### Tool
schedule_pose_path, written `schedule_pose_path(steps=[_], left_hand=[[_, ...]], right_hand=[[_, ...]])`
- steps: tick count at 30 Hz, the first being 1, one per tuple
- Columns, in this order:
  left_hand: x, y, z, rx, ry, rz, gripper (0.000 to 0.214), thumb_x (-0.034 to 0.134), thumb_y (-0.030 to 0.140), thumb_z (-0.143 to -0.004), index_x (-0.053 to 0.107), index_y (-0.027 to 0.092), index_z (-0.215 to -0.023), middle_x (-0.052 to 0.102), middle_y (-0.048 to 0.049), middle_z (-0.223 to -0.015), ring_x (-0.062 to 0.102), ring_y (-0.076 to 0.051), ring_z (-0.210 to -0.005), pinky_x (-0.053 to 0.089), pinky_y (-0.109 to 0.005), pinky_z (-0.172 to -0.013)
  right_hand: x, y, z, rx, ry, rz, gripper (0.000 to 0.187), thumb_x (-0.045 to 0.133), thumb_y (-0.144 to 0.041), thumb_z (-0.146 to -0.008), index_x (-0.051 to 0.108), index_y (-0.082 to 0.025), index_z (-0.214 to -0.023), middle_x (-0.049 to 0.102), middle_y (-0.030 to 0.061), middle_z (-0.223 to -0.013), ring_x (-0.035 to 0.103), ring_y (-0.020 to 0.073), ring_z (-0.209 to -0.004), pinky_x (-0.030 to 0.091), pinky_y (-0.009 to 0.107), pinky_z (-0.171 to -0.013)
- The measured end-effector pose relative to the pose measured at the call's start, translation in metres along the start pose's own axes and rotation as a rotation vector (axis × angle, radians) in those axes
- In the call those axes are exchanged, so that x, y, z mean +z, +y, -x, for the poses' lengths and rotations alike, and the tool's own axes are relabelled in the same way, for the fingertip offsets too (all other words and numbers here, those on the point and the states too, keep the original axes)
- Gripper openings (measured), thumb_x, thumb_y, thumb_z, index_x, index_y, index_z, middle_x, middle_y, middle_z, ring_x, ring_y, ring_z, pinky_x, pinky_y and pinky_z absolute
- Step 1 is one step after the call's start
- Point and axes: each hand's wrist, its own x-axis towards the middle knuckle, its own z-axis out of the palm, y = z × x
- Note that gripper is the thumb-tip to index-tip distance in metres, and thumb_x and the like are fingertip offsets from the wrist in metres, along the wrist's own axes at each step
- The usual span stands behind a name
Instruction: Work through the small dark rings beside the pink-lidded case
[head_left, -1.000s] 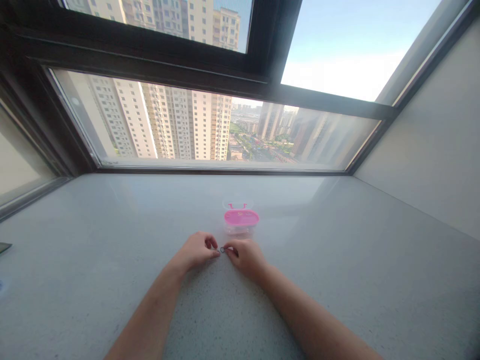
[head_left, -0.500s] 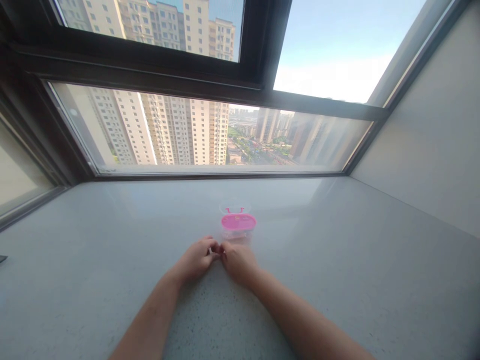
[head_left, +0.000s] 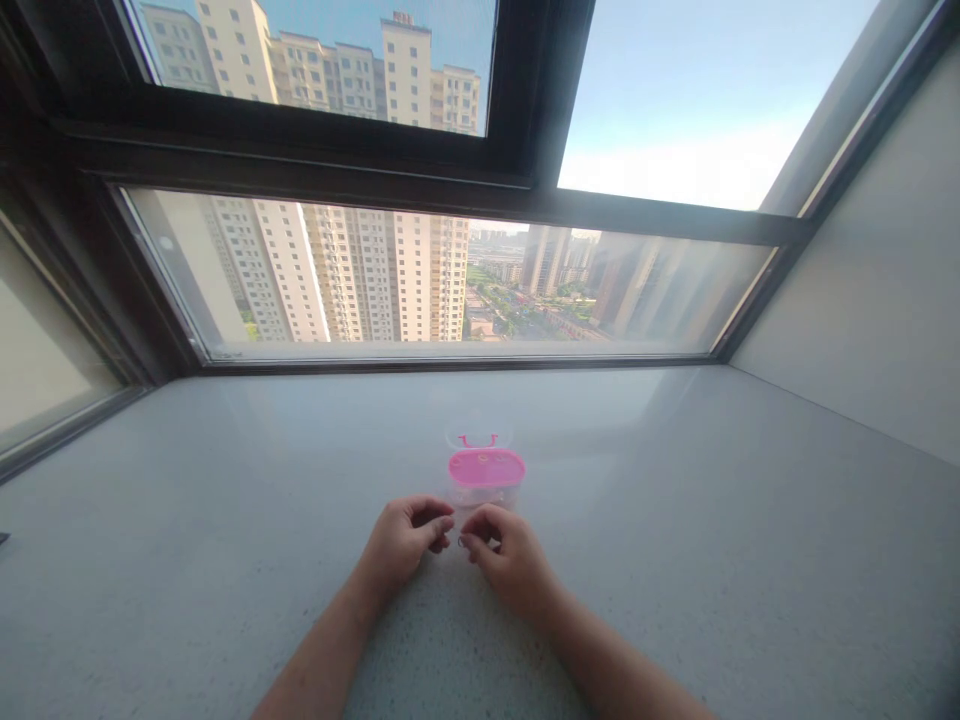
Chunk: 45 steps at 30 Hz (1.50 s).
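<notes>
My right hand (head_left: 510,555) pinches a small thin ring (head_left: 460,541) between thumb and fingertips, just above the pale speckled surface. Close to it on the left, my left hand (head_left: 412,535) has its thumb and fingers drawn together; anything between them is too small to make out. The two hands are slightly apart. Right behind them stands a small clear plastic box (head_left: 487,494) with a pink oval top (head_left: 487,467). Its lower front is partly hidden by my right hand. A clear part with pink clips (head_left: 478,440) shows behind the pink top.
The pale sill (head_left: 225,500) runs back to a dark window frame (head_left: 465,366), with tall buildings outside. A white wall (head_left: 862,330) rises on the right. A small dark object (head_left: 4,538) shows at the far left edge.
My hands have drawn apart from touching fingertips, leaving a small gap, and the ring now shows in my right fingers. The whole view has shifted slightly; the box stays in place.
</notes>
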Motion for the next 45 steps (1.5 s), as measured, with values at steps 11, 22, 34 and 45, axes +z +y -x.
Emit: schedule_pose_path(steps=[11, 22, 34, 45], left_hand=[[0.001, 0.010, 0.002, -0.029, -0.182, -0.037, 0.021, 0.063, 0.027, -0.072, 0.071, 0.010, -0.082, 0.063, -0.0027, -0.062, 0.051, -0.012, -0.054, 0.041, -0.022, -0.052], [0.000, 0.006, 0.001, -0.042, -0.116, -0.039, 0.018, 0.059, 0.029, -0.074, 0.065, 0.012, -0.074, 0.057, 0.0008, -0.056, 0.050, -0.012, -0.051, 0.039, -0.021, -0.049], [0.000, 0.007, 0.001, -0.042, -0.127, -0.092, 0.018, 0.059, 0.028, -0.075, 0.067, 0.011, -0.076, 0.062, -0.0023, -0.060, 0.050, -0.011, -0.052, 0.040, -0.021, -0.050], [0.001, 0.007, 0.000, -0.063, -0.122, -0.070, 0.018, 0.064, 0.029, -0.071, 0.068, 0.011, -0.072, 0.060, -0.0011, -0.055, 0.052, -0.012, -0.051, 0.040, -0.021, -0.050]], right_hand=[[0.003, 0.002, -0.001, 0.050, 0.106, -0.125, 0.007, 0.058, -0.020, -0.075, 0.062, -0.015, -0.071, 0.061, 0.0009, -0.065, 0.054, 0.0112, -0.058, 0.038, 0.019, -0.049], [0.001, -0.002, -0.004, 0.151, 0.003, -0.171, 0.016, 0.059, -0.027, -0.074, 0.064, -0.012, -0.068, 0.058, 0.0008, -0.051, 0.053, 0.0110, -0.043, 0.038, 0.019, -0.042], [0.001, -0.003, -0.004, 0.133, -0.073, -0.124, 0.025, 0.053, -0.027, -0.077, 0.069, -0.010, -0.069, 0.067, 0.0064, -0.061, 0.056, 0.0112, -0.043, 0.038, 0.018, -0.041], [0.003, 0.002, -0.004, 0.053, 0.001, 0.002, 0.014, 0.057, -0.019, -0.070, 0.065, -0.012, -0.061, 0.053, -0.0012, -0.050, 0.043, 0.0081, -0.047, 0.029, 0.018, -0.043]])
